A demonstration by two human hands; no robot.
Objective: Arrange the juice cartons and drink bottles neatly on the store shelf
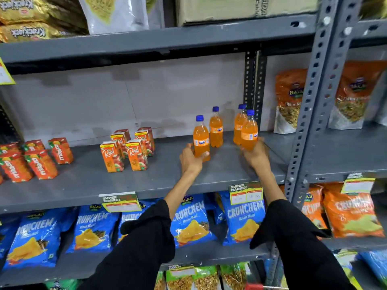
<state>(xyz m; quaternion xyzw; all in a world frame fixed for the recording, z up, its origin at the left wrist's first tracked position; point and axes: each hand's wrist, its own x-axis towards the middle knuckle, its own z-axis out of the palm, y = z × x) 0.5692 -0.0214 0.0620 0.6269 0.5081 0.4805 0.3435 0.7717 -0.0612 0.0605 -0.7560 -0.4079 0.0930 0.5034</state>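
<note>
Orange soda bottles stand upright on the grey shelf [146, 181], the left hand [191, 159] wrapped around one front bottle [201, 139] and the right hand [256, 153] around another [249, 131], each directly before a rear bottle.

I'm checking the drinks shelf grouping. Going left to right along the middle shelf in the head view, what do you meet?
Maaza cartons → Real cartons → left hand holding a Fanta bottle → free-standing Fanta bottle → right hand holding another Fanta bottle → Balaji snack pouch.
</note>
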